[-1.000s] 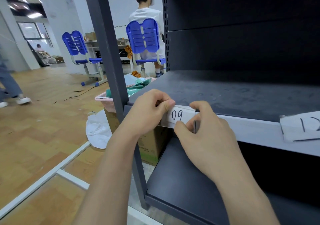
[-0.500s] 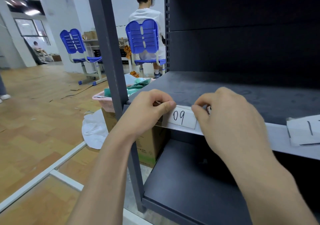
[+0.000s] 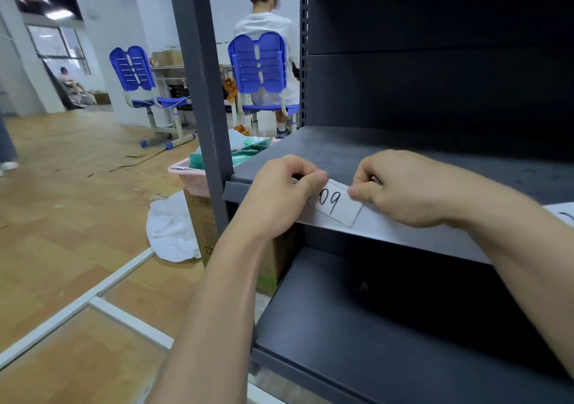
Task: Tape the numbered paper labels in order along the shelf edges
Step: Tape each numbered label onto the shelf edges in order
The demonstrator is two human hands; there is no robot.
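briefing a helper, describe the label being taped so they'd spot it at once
On the dark shelving unit, follow the pale shelf edge toward the left upright. Between the left hand and right hand sits a small white label, the only one reading 09.

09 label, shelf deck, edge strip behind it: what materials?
09 label: thin white paper, matte, handwritten ink. Shelf deck: likely painted sheet metal, dark matte grey, faint scuffs. Edge strip: pale, smooth, plastic or painted metal; can't tell.
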